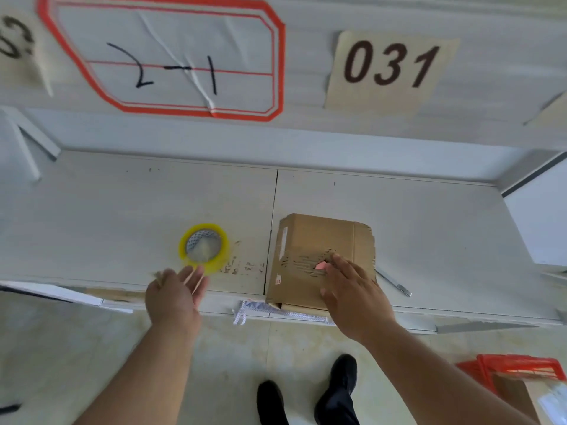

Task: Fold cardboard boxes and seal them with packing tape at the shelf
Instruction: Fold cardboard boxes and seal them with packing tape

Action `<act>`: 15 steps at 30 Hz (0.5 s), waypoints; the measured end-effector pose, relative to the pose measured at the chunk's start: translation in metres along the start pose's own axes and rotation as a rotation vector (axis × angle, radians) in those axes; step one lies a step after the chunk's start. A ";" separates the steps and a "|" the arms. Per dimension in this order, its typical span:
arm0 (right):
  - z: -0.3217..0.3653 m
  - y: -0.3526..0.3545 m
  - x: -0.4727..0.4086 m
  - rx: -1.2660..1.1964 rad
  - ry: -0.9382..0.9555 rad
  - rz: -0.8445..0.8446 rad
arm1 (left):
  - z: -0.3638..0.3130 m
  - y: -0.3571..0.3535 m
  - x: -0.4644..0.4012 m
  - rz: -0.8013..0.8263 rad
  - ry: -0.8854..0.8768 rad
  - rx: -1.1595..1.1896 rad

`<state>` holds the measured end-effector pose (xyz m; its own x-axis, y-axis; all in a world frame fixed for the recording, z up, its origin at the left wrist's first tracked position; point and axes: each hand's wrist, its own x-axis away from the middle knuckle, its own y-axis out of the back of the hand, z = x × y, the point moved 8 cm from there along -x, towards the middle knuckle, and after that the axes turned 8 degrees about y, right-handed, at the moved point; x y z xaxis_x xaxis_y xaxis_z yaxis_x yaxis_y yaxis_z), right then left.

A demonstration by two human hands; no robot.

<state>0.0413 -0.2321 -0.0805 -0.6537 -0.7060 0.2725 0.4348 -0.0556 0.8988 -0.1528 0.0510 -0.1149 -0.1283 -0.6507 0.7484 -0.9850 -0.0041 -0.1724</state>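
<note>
A brown cardboard box [319,240] lies on the white shelf [122,210], its top torn and scuffed with a pink patch showing through. My right hand [356,296] rests flat on the near part of the box, fingers straight. A yellow roll of packing tape [204,248] lies flat on the shelf to the left of the box. My left hand [175,297] hovers just in front of the roll with its fingers relaxed and slightly blurred, holding nothing.
A thin metal blade or cutter [394,282] lies on the shelf right of the box. White papers [254,309] hang over the shelf's front edge. A red basket [518,368] with cardboard sits on the floor at right. My shoes [336,391] stand below.
</note>
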 end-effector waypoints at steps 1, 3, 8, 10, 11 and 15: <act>0.001 0.003 -0.001 -0.005 -0.012 0.004 | -0.006 -0.001 0.005 0.040 -0.027 -0.093; 0.005 0.012 -0.001 -0.052 -0.051 0.007 | -0.009 -0.006 0.022 0.123 -0.062 -0.266; 0.014 0.049 0.010 -0.163 -0.127 -0.238 | -0.015 -0.012 0.055 0.329 -0.091 -0.290; 0.025 0.054 0.016 -0.241 -0.109 -0.299 | -0.032 -0.006 0.049 0.353 -0.094 -0.147; 0.031 0.053 0.019 -0.279 -0.108 -0.295 | -0.042 -0.003 0.043 0.367 -0.101 -0.088; 0.045 0.041 0.031 -0.354 -0.083 -0.248 | -0.091 0.009 0.014 0.332 -0.331 -0.407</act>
<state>0.0104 -0.2245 -0.0198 -0.8063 -0.5825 0.1028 0.4345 -0.4653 0.7712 -0.1737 0.1110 -0.0483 -0.4573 -0.7688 0.4470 -0.8719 0.4865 -0.0554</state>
